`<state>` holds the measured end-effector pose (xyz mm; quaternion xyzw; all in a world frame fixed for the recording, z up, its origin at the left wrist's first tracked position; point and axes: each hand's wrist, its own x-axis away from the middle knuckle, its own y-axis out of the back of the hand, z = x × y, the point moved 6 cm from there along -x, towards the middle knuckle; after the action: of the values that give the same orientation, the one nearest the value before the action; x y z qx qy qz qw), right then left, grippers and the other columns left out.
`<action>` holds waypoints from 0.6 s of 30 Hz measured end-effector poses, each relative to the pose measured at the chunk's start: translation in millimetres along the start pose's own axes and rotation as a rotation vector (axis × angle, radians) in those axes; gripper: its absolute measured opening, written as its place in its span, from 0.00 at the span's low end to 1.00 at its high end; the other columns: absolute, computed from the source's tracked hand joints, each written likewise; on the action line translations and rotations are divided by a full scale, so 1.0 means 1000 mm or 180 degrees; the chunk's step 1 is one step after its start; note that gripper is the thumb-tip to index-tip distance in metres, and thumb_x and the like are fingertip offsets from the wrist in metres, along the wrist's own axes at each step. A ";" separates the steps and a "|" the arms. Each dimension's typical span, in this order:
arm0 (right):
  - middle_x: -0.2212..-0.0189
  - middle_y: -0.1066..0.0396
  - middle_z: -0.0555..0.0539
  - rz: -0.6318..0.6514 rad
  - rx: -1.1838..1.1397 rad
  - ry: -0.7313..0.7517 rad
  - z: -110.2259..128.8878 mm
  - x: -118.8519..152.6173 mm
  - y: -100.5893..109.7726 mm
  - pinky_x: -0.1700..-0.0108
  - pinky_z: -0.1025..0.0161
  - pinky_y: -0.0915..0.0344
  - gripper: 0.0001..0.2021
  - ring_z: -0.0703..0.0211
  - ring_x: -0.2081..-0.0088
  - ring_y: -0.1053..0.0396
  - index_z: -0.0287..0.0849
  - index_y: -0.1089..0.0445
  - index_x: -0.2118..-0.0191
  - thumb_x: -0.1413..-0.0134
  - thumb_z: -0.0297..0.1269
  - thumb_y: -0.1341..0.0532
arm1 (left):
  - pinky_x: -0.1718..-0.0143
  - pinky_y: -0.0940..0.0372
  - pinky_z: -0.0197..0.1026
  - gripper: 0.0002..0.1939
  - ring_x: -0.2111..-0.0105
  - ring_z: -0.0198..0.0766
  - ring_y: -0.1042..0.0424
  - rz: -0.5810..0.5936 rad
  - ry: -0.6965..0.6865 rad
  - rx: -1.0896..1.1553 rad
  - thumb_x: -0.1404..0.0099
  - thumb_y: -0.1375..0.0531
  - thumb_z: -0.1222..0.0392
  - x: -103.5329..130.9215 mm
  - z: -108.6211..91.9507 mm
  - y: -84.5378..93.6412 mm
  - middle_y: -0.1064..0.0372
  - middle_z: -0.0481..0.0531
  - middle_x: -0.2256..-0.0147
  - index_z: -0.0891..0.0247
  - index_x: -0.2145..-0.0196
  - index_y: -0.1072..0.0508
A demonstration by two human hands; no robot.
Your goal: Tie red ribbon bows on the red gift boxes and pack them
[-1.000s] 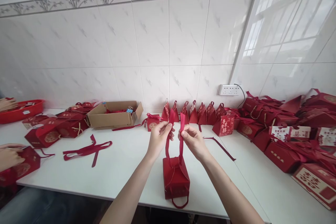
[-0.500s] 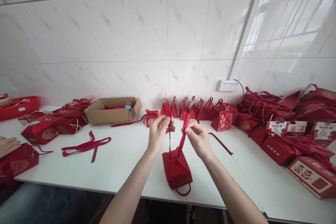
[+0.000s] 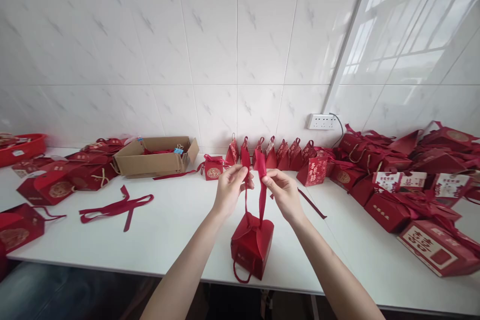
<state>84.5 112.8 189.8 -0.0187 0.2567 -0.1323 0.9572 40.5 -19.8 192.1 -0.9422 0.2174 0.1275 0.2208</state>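
Observation:
A small red gift box (image 3: 252,246) sits near the front edge of the white table, or hangs just above it; I cannot tell which. Its rope handle droops over the near side. From the top of the box a red ribbon (image 3: 262,200) rises in two strands. Pinched in my left hand (image 3: 231,185) is the left strand, while my right hand (image 3: 282,191) pinches the right strand. The hands are level and a little apart, above and beyond the box.
Loose red ribbon (image 3: 116,208) lies to the left, with a cardboard box (image 3: 153,164) behind. Red boxes are stacked at left (image 3: 62,189) and right (image 3: 386,210). Small triangular red boxes (image 3: 283,155) line the wall. A red basin (image 3: 22,152) stands far left.
The gift box has swung or turned, its rope handle shifting from right to left. Both hands keep their hold on the ribbon. The other person's hand at far left has left view.

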 end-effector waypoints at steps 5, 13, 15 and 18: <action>0.79 0.39 0.52 -0.0164 -0.0064 0.0136 0.001 0.001 0.013 0.74 0.64 0.45 0.14 0.63 0.76 0.43 0.44 0.34 0.75 0.54 0.49 0.36 | 0.73 0.38 0.36 0.11 0.78 0.29 0.36 -0.0071 0.0013 0.0398 0.43 0.38 0.54 -0.005 0.008 0.005 0.35 0.46 0.76 0.64 0.71 0.29; 0.78 0.34 0.51 0.0080 0.0062 0.0013 0.005 0.002 0.007 0.69 0.62 0.39 0.14 0.61 0.74 0.39 0.44 0.32 0.75 0.56 0.50 0.34 | 0.78 0.38 0.36 0.12 0.81 0.30 0.35 0.0196 0.0087 0.0004 0.44 0.38 0.52 -0.003 0.009 -0.013 0.35 0.46 0.78 0.65 0.73 0.32; 0.79 0.34 0.51 0.0239 -0.0002 0.0030 0.008 0.003 0.002 0.68 0.61 0.38 0.13 0.61 0.74 0.37 0.44 0.31 0.75 0.54 0.49 0.35 | 0.78 0.38 0.36 0.12 0.82 0.31 0.35 0.0279 -0.0032 -0.0341 0.41 0.40 0.52 -0.002 0.004 -0.021 0.36 0.45 0.80 0.64 0.72 0.31; 0.81 0.34 0.52 0.0437 -0.0213 0.0012 0.010 0.005 -0.004 0.69 0.60 0.37 0.12 0.61 0.77 0.36 0.44 0.32 0.75 0.51 0.47 0.37 | 0.78 0.39 0.35 0.12 0.83 0.31 0.36 0.0375 -0.0186 -0.0958 0.41 0.41 0.52 0.001 -0.003 -0.033 0.37 0.45 0.83 0.64 0.73 0.30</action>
<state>93.0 107.6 196.6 -0.0328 0.2634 -0.0577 0.9624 56.9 4.8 206.6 -0.9462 0.2441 0.1987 0.0755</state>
